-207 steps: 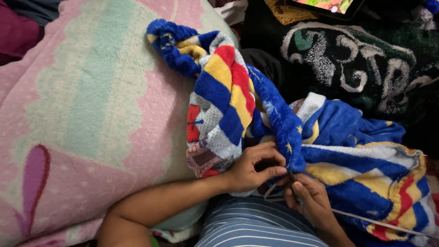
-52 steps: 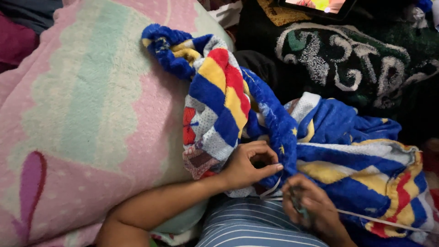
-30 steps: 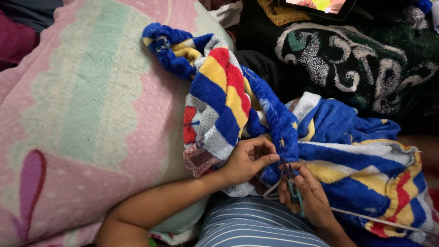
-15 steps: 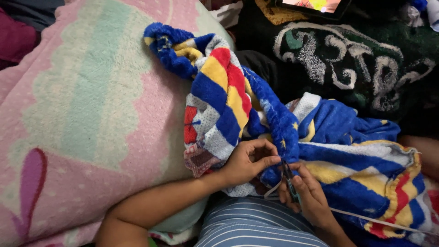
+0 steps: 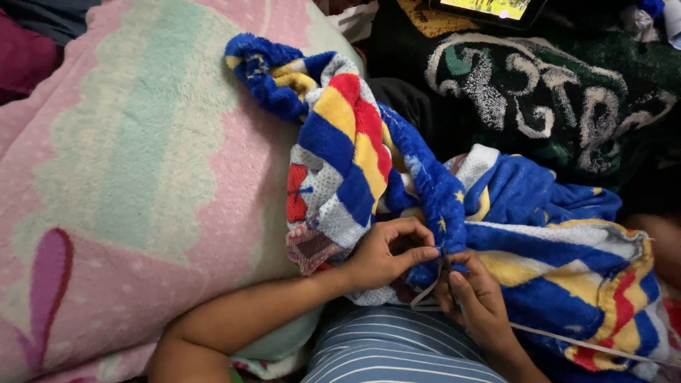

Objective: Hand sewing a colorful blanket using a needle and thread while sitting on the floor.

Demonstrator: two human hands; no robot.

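Note:
A fleece blanket (image 5: 355,163) in blue, yellow, red and white stripes lies bunched across my lap and over a pink cushion. My left hand (image 5: 386,252) pinches the blanket's blue edge (image 5: 443,206) between thumb and forefinger. My right hand (image 5: 475,301) sits just below and to the right, fingers closed on a thin dark tool, apparently a needle or small hook (image 5: 445,266), pressed against the same edge. A white thread or cord (image 5: 567,339) runs from under my right hand toward the lower right.
A large pink fleece cushion (image 5: 135,184) with a green patch fills the left. A dark green and white patterned fabric (image 5: 539,92) lies at the upper right, with a lit screen (image 5: 489,8) at the top edge. Striped blue-white cloth (image 5: 390,351) covers my lap.
My right hand has risen from below the blanket edge to meet my left at the blue hem. The left hand keeps its pinch; the blanket has hardly shifted.

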